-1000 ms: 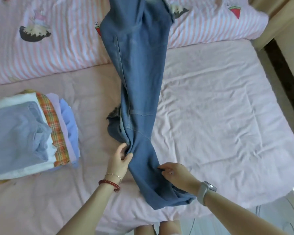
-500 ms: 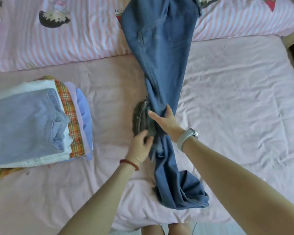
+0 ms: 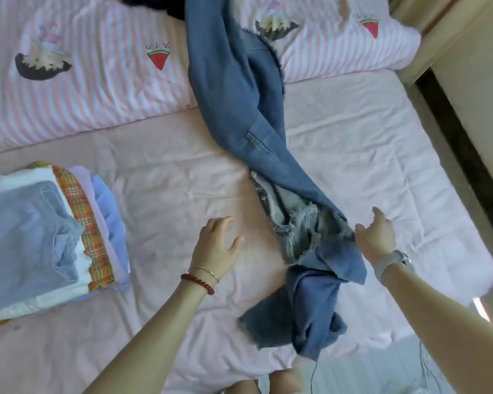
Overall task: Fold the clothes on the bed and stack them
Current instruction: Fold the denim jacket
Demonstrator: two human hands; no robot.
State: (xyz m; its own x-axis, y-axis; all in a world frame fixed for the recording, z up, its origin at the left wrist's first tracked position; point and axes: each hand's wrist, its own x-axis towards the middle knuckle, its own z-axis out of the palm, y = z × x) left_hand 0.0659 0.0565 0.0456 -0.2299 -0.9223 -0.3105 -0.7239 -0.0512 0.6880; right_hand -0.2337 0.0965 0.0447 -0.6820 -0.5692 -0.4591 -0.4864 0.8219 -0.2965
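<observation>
Long blue denim jeans (image 3: 239, 109) lie twisted down the pink-sheeted bed (image 3: 367, 166), waist end bunched near the front edge. Vs 0.5 s ago: left hand (image 3: 215, 247) has let go, now off the denim w/ fingers loosely spread, grip on nothing. Right hand (image 3: 377, 237) has shifted to the jeans' right side, pinching the frayed fabric. Stack of folded clothes (image 3: 40, 237) sits at left, unchanged.

A bed with a wrinkled pale pink sheet (image 3: 160, 191) fills the room's middle. Across its far side lies a pink-and-white striped quilt printed with watermelon slices (image 3: 97, 89). A long twisted pair of blue denim jeans (image 3: 239, 109) runs from that quilt down to the near edge. At the left sits a stack of folded clothes (image 3: 40, 240), pale blue on top.
</observation>
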